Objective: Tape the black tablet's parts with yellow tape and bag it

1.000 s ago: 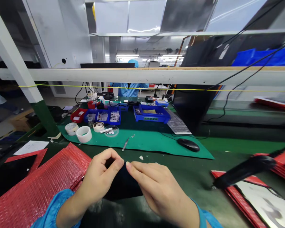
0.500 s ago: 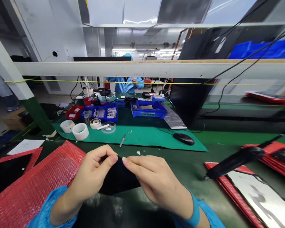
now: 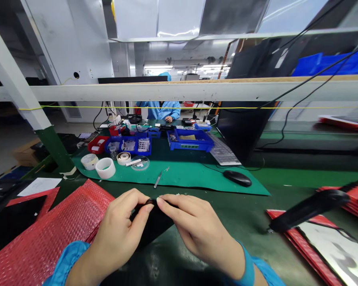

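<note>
Between my hands is a thin black panel (image 3: 155,225), tilted, its far edge raised toward me. My left hand (image 3: 121,224) pinches that edge between thumb and fingers. My right hand (image 3: 197,226) pinches the same edge just beside it, fingers stretched along the top. The fingertips of both hands nearly meet. Much of the panel lies hidden behind the hands, so its exact kind does not show. Tweezers (image 3: 158,179) lie on the green mat (image 3: 185,176) beyond my fingertips.
Red bubble-wrap bags (image 3: 62,214) lie at left. Tape rolls (image 3: 105,168), blue bins (image 3: 191,145), a keyboard (image 3: 223,150) and a mouse (image 3: 237,178) are on the mat. A black electric screwdriver (image 3: 310,210) hangs over a silver-backed panel (image 3: 337,250) at right. A person in blue (image 3: 164,111) sits opposite.
The panel has tipped, so its near face shows less and its edge shows more. Both hands keep their pinch. The camera has shifted slightly. The person opposite has lowered a hand.
</note>
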`<state>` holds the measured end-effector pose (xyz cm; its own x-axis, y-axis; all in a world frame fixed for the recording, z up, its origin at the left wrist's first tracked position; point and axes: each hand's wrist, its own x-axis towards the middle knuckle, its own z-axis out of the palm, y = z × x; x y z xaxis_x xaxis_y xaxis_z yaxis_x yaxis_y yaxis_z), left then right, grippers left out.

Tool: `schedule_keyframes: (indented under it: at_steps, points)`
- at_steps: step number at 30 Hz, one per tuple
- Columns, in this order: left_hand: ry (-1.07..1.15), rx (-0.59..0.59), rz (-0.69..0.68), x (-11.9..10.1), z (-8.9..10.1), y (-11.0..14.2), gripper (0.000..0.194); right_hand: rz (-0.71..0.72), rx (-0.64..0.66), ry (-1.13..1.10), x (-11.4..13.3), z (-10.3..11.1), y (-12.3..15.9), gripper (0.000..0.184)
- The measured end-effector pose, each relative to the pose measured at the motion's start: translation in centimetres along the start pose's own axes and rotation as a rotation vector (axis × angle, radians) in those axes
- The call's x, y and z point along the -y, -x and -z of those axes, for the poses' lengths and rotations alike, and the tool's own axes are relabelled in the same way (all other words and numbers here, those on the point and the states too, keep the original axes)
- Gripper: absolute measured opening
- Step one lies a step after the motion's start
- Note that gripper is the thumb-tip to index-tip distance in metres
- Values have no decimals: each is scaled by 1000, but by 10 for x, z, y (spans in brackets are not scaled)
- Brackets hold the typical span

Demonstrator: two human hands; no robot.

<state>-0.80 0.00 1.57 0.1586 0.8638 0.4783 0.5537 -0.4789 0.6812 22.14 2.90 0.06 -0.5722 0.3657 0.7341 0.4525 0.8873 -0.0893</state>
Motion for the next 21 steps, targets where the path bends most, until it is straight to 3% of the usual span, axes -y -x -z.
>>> schedule_keyframes:
  at_steps: [11,15,21]
  points:
    - [52,-2,60,-1,-2,-1,21,0,3,-8,2,1,-2,45]
    - [170,60,113,2,-4,-7,29,-10,17,-64,5,1,-2,46]
    - [170,110,12,5,-1,-10,32,-40,-52,-111,3,9,-3,35]
